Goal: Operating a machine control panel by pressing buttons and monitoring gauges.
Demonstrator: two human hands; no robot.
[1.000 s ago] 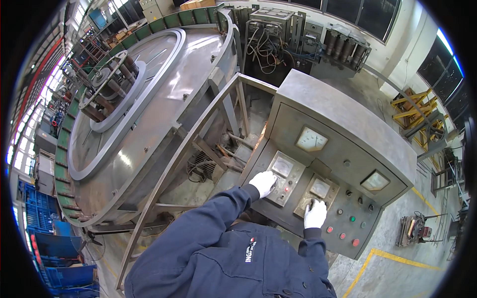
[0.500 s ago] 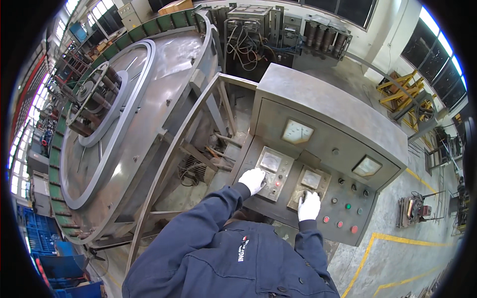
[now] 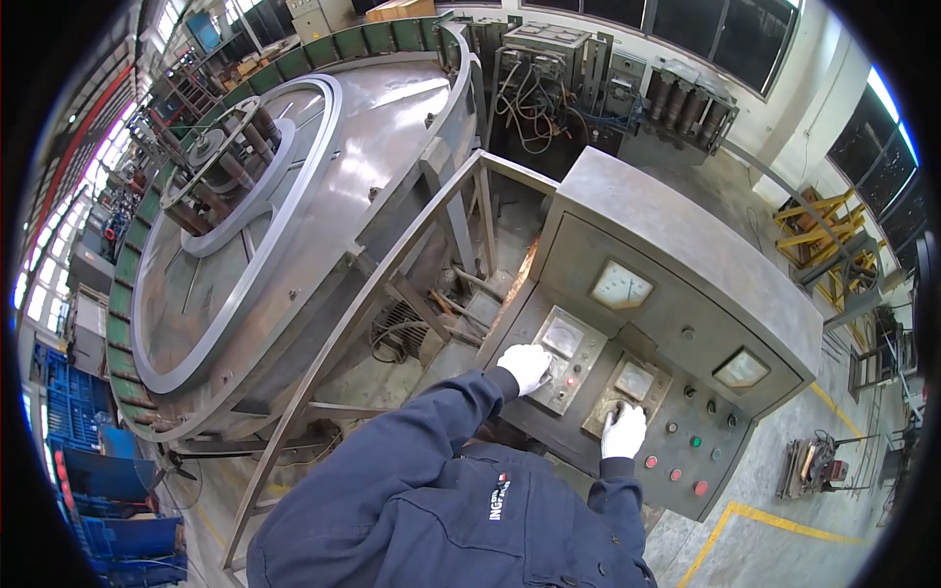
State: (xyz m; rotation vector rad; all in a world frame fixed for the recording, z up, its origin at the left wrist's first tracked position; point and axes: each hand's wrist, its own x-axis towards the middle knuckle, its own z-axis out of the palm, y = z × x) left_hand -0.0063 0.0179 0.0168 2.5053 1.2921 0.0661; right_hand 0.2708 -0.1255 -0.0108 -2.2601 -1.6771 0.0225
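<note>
Both my hands wear white gloves and rest on the sloping front of a grey metal control console (image 3: 676, 211). My left hand (image 3: 525, 368) is closed at the lower left of a pale control module (image 3: 586, 341) with a small dial and a lit red lamp. Its fingers mostly cover the knob there. On a second, yellowed module (image 3: 655, 390) to the right, my right hand (image 3: 623, 431) pinches a dark round knob (image 3: 614, 408). Two larger needle gauges, one left (image 3: 621, 284) and one right (image 3: 741, 368), sit on the upright panel above.
Right of my right hand are a green button (image 3: 696, 442) and several red ones. A big round steel table (image 3: 382, 147) with a grey ring-shaped workpiece (image 3: 328, 137) stands left, behind a metal frame rail (image 3: 392, 257). Yellow floor lines (image 3: 784, 524) run at lower right.
My view has turned, so the console and round table appear farther right. Both hands stay at their knobs on the console.
</note>
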